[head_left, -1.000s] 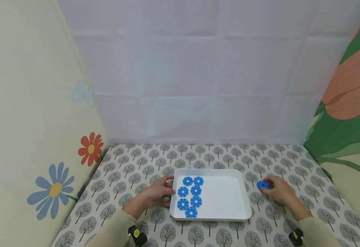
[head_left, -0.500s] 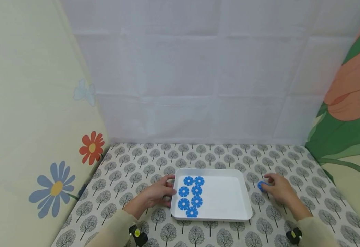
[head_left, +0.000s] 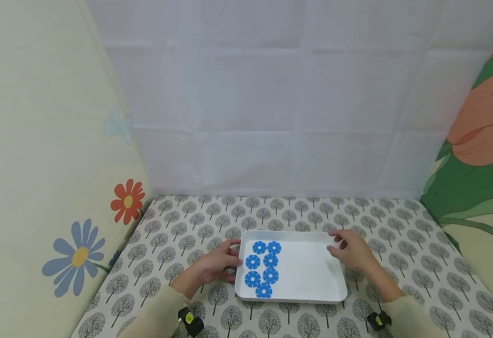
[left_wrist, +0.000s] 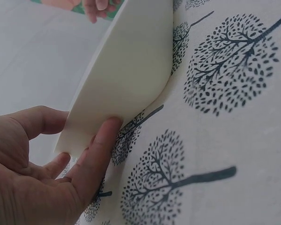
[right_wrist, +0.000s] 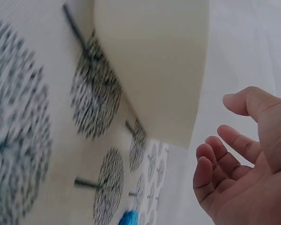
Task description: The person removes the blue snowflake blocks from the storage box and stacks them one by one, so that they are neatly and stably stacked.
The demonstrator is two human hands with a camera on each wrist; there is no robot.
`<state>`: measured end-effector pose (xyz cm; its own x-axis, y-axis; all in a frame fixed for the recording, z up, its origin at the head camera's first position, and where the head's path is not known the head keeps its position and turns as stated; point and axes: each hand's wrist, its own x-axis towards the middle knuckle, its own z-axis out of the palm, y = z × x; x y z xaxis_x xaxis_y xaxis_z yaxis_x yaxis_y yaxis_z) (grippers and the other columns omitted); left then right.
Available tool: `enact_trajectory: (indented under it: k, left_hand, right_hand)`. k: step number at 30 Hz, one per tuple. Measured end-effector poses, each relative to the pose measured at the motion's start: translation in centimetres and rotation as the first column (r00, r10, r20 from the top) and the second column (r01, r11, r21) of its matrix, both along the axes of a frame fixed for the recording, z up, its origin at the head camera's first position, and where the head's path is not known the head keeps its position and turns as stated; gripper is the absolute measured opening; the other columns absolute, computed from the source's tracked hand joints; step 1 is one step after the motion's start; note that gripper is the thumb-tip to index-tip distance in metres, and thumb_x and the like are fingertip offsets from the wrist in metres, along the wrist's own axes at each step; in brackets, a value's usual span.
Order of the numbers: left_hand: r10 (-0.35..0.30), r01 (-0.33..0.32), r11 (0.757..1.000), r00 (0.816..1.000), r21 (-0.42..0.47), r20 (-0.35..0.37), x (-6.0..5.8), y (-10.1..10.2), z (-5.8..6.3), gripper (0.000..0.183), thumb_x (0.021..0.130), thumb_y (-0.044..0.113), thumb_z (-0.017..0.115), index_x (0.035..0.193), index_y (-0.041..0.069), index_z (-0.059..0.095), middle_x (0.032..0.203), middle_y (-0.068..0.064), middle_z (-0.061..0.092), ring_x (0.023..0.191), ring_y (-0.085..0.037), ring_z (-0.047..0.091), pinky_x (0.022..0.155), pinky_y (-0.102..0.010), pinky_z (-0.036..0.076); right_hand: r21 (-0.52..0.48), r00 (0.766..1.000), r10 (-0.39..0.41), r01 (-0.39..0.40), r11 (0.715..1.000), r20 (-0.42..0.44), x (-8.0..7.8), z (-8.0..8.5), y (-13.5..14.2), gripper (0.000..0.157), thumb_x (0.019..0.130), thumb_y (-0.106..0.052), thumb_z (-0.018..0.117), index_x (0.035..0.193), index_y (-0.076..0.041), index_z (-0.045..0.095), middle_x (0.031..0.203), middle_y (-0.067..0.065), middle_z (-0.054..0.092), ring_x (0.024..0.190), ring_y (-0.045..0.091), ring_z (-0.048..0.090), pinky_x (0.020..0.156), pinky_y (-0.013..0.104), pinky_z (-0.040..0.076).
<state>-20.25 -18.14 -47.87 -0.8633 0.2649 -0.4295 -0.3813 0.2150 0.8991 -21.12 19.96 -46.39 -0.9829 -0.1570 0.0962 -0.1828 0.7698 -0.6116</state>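
Note:
A white tray (head_left: 310,267) lies on the tablecloth with several blue notched discs (head_left: 271,275) grouped in its left half. My left hand (head_left: 220,262) grips the tray's left edge. In the left wrist view, the left hand (left_wrist: 51,164) has fingers on both sides of the tray wall (left_wrist: 126,65). My right hand (head_left: 352,251) hovers at the tray's upper right corner, thumb over the rim. Its fingers are loosely bent and hold nothing in the right wrist view, where the hand (right_wrist: 248,164) is apart from the tray wall (right_wrist: 159,70). A blue piece (right_wrist: 129,218) shows there on the cloth.
A tree-print cloth (head_left: 179,230) covers the table. White sheeting (head_left: 229,117) hangs behind it. Printed floral panels stand at the left (head_left: 52,164) and right (head_left: 474,188).
My right hand has let go of a blue disc on the cloth and moved left to the tray's right edge. The left hand stays on the tray.

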Motion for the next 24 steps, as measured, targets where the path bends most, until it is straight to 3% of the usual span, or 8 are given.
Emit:
enact_trajectory:
  k: [15,24]
  left_hand:
    - [-0.006,0.006,1.000,1.000,-0.002,-0.003,0.0,0.0,-0.1,0.078,0.091,0.000,0.066,0.157,0.010,0.027,0.125,-0.022,0.047,0.100,-0.032,0.063,0.073,-0.041,0.062]
    - [-0.006,0.006,1.000,1.000,-0.006,0.006,0.0,-0.1,0.1,0.077,0.091,0.001,0.065,0.157,0.011,0.026,0.128,-0.023,0.046,0.102,-0.032,0.063,0.075,-0.043,0.062]
  right_hand:
    - [-0.107,0.995,0.096,-0.094,0.990,0.010,0.0,-0.9,-5.4,0.039,0.088,-0.016,0.077,0.125,-0.009,0.067,0.107,0.005,0.063,0.086,0.014,0.057,0.069,0.028,0.050]
    - [-0.139,0.977,0.212,-0.210,0.968,0.005,0.2,-1.5,-7.9,0.040,0.086,-0.014,0.079,0.124,-0.009,0.067,0.106,0.005,0.063,0.085,0.012,0.058,0.068,0.025,0.050]
